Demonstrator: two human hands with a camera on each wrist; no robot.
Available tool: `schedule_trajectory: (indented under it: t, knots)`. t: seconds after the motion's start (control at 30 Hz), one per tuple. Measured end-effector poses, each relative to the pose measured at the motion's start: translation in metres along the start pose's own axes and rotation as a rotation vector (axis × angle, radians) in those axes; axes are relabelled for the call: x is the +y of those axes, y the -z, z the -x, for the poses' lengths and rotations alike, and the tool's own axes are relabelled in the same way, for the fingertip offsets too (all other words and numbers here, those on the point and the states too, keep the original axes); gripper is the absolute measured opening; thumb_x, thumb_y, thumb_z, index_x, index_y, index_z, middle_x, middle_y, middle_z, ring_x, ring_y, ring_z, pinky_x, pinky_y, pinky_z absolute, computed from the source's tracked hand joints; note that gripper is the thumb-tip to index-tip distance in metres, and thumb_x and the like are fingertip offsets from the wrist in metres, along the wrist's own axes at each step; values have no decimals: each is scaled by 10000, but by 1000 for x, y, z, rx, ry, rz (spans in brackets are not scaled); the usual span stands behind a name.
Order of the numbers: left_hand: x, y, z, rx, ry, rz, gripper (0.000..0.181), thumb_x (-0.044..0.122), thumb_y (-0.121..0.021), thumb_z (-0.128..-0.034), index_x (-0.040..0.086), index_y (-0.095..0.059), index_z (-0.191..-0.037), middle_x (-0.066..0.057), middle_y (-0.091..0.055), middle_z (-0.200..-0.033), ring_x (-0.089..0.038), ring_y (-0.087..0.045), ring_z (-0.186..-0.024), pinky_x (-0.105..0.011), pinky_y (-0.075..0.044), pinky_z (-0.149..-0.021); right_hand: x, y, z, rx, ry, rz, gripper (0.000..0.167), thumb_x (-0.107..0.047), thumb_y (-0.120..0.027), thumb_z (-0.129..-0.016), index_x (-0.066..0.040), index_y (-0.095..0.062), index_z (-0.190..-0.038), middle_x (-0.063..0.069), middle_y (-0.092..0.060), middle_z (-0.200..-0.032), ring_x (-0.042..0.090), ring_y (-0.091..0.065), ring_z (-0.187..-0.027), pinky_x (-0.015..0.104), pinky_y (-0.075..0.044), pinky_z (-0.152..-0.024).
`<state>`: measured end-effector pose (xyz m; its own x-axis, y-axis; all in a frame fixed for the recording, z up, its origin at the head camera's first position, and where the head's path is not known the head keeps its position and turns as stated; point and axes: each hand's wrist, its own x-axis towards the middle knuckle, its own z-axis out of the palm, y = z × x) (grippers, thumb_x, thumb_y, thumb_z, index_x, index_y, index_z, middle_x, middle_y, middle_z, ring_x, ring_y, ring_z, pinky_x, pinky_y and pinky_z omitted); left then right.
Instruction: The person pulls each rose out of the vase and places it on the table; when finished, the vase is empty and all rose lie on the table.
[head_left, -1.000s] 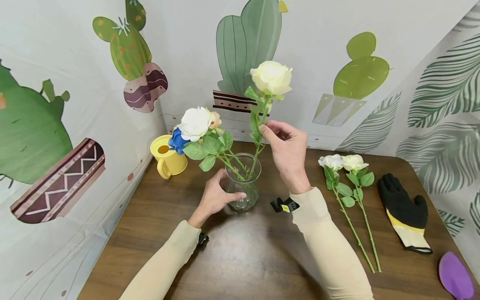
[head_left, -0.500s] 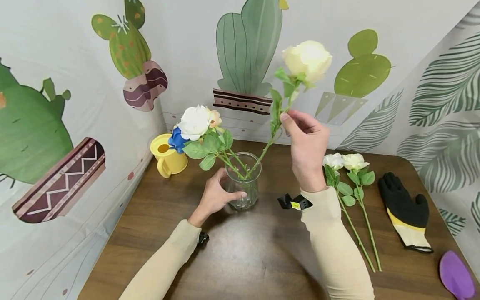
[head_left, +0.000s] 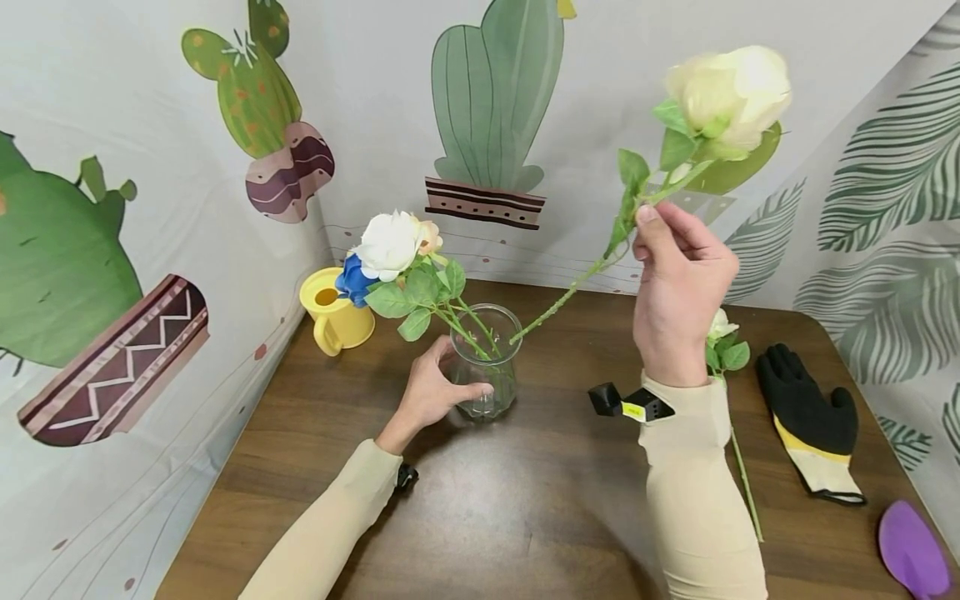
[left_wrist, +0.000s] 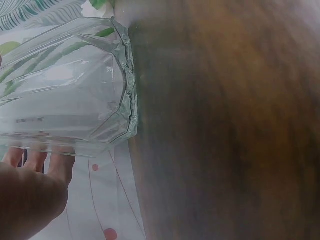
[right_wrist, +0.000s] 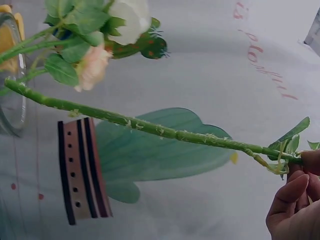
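Right hand — pinching rose by upper stem, tip at vase's right rim.
Stem slants down-left from that hand, bloom up-right; can't tell if tip touches rim. Left hand grips vase's left side — nearer the tip.

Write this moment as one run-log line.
left hand: holds glass vase | right hand: pinches cream rose | stem end: near vase rim

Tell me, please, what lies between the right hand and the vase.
In the head view, the rose stem slants down from the right hand, its end at the vase; whether they touch is unclear.
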<state>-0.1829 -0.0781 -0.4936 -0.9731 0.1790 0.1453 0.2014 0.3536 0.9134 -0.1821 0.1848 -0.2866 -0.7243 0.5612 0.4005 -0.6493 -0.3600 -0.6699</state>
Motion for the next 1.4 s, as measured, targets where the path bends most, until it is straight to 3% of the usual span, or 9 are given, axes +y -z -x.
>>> schedule_trajectory:
  t: [0.2, 0.43, 0.8, 1.03, 1.4]
  knots:
    - [-1, 0, 0, -2, 0, 13, 688, 246, -1039, -713, 185, -683, -1299, -58, -775, -1319, -262, -693, -1317, -514, -537, -1145, -17, 15, -6, 20, 33, -14, 103, 166, -733, -918, 95, -807, -933, 77, -779, -778, 125, -616, -597, 194, -548, -614]
    - [-2, -1, 1, -15, 0, 45, 690, 221, -1035, -720, 172, -677, -1308, -78, -770, -1328, -278, -699, -1327, -528, -534, -1189, -24, 38, -9, 84, -8, -26, 66, 197, -775, -860, 173, -781, -921, 155, -757, -747, 186, -599, -568, 231, -542, -583]
    - [-4, -1, 1, -22, -3, 48, 685, 219, -1030, -731, 168, -671, -1312, -75, -764, -1337, -278, -692, -1344, -526, -527, -1204, -20, 79, -7, 80, -121, 221, 137, 112, -834, -864, 146, -802, -993, 107, -793, -817, 153, -654, -591, 211, -575, -606]
    - [-3, -2, 1, -23, -9, 61, 682, 200, -1023, -742, 150, -664, -1320, -88, -760, -1342, -290, -691, -1346, -527, -531, -1204, -13, 107, -10, 64, -281, 452, 155, 18, -857, -892, 54, -835, -1042, 26, -816, -871, 140, -655, -673, 198, -570, -670]
    - [-3, -1, 0, -25, -15, 71, 683, 193, -1022, -739, 152, -665, -1320, -93, -761, -1345, -298, -688, -1352, -538, -527, -1206, 12, 149, -14, -27, -501, 771, 50, -124, -851, -947, -141, -869, -990, -157, -765, -833, 66, -636, -681, 166, -509, -610]
